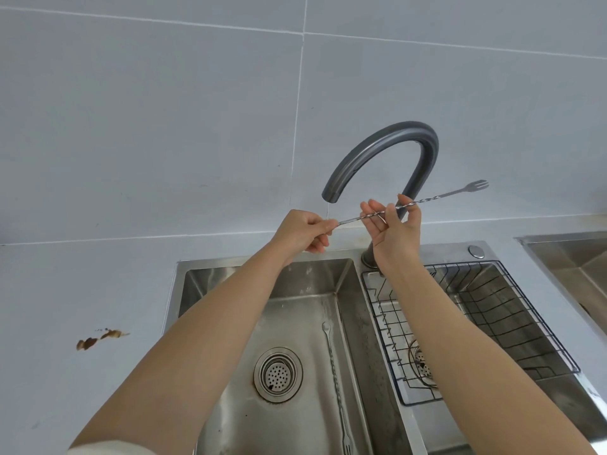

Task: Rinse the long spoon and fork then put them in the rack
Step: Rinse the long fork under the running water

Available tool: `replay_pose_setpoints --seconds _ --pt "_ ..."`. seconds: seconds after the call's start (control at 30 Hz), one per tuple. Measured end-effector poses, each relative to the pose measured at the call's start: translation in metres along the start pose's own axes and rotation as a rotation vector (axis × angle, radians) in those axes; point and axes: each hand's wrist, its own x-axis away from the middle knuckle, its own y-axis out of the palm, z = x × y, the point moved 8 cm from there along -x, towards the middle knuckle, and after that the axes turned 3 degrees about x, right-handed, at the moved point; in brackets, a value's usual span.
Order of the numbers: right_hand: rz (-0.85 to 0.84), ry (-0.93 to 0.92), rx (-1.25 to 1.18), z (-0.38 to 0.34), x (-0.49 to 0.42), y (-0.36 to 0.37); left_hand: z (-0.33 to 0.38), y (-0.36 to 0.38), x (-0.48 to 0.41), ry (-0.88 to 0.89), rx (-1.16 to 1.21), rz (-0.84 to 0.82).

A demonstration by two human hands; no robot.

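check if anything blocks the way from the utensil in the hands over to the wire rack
Nothing visible does. The long spoon-fork is held up by the left hand and right hand, in front of the faucet. The wire rack lies lower right, its top open; only the right forearm crosses it.

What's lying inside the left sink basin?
A long utensil lies along the left basin, beside the drain strainer. The person's arms cover part of the basin floor.
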Motion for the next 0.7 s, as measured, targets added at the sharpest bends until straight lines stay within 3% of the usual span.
replay_pose_setpoints --seconds 0.17,0.43,0.7 --pt "-0.008 -0.011 -0.017 -0.004 0.0 -0.005 0.0 0.013 0.004 -0.022 0.139 -0.164" --pt "-0.029 0.024 0.011 0.012 0.006 0.006 -0.011 -0.011 0.007 0.009 0.032 -0.012" --pt "-0.046 0.052 0.036 0.025 0.013 0.016 -0.017 -0.011 0.013 0.003 0.068 -0.116"
